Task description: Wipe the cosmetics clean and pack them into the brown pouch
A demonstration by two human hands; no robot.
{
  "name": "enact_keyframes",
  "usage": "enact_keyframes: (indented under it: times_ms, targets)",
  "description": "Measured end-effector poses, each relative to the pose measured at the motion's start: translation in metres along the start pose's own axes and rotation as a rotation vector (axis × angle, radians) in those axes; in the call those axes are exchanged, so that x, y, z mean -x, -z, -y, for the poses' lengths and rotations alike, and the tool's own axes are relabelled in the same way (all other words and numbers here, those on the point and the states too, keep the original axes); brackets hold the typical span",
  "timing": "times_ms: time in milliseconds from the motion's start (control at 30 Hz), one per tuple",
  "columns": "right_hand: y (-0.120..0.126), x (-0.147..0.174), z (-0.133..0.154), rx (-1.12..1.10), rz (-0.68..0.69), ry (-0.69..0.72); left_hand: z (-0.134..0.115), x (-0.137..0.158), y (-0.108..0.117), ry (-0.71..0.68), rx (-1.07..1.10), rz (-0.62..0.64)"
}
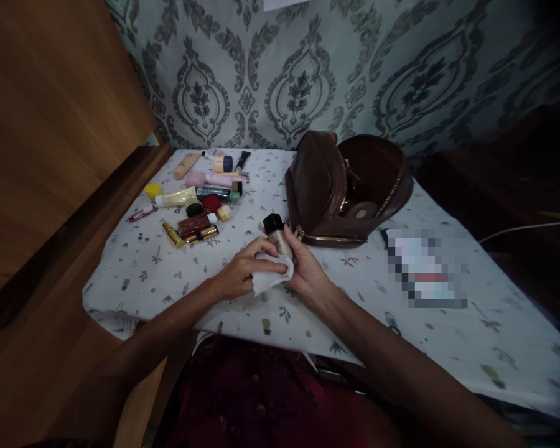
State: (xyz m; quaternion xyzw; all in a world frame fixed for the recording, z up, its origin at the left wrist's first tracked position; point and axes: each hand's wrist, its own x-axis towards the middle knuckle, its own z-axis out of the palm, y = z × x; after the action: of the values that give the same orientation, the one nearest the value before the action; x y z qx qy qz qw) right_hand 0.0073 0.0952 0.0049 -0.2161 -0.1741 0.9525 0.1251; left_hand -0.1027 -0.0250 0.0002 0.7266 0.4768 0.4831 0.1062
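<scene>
A small bottle with a black cap (274,224) and a beige body, which looks like a foundation bottle, is tilted in my right hand (305,264). The fingers of that hand wrap its far side, with the thumb along its edge. My left hand (239,269) pinches a white wipe (268,277) and presses it against the lower part of the bottle. The bottle's base is hidden behind the wipe and fingers. Just beyond my hands stands a brown makeup bag (315,186) with its zipped top open; its contents are mostly in shadow.
Several cosmetics lie at the table's left, among them a cream tube (177,197), a gold lipstick (172,234) and a red-brown bottle (196,223). A blurred-out rectangular object (422,267) rests on the right of the patterned tablecloth (168,280). Wooden furniture (60,112) borders the left.
</scene>
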Motion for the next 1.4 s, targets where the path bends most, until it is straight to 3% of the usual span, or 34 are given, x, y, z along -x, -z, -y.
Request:
enact_keyframes:
  times_ms: [167, 333, 467, 567, 667, 833, 1000, 1167, 1267, 1400]
  targets:
    - [-0.004, 0.001, -0.002, 0.047, 0.010, 0.016, 0.000, 0.000, -0.001, -0.027, -0.021, -0.026]
    - [-0.002, 0.001, -0.007, 0.099, -0.013, 0.106, 0.004, 0.001, 0.000, -0.019, -0.089, -0.173]
    - [-0.001, 0.001, -0.012, 0.197, 0.027, 0.169, 0.008, 0.000, 0.005, 0.089, -0.250, -0.358]
    - [0.000, 0.000, -0.016, 0.259, 0.045, 0.166, 0.010, 0.000, 0.010, 0.174, -0.349, -0.427]
    - [0.001, -0.002, -0.016, 0.237, 0.027, 0.170, 0.010, 0.001, 0.010, 0.178, -0.362, -0.372]
    - [-0.002, -0.001, -0.010, 0.114, -0.041, 0.091, 0.006, 0.003, 0.004, 0.043, -0.254, -0.144]
    - [-0.002, 0.002, -0.005, 0.114, -0.004, 0.153, 0.000, 0.004, -0.001, -0.047, -0.234, -0.030]
    - [0.004, -0.001, -0.001, 0.086, 0.007, 0.061, -0.002, 0.004, -0.001, -0.051, -0.209, 0.071]
    - [0.005, -0.003, -0.002, 0.050, 0.001, 0.041, -0.001, 0.004, -0.003, -0.054, -0.185, 0.039]
    - [0.004, -0.005, -0.007, 0.086, -0.036, 0.127, 0.002, 0.003, -0.003, -0.043, -0.237, -0.154]
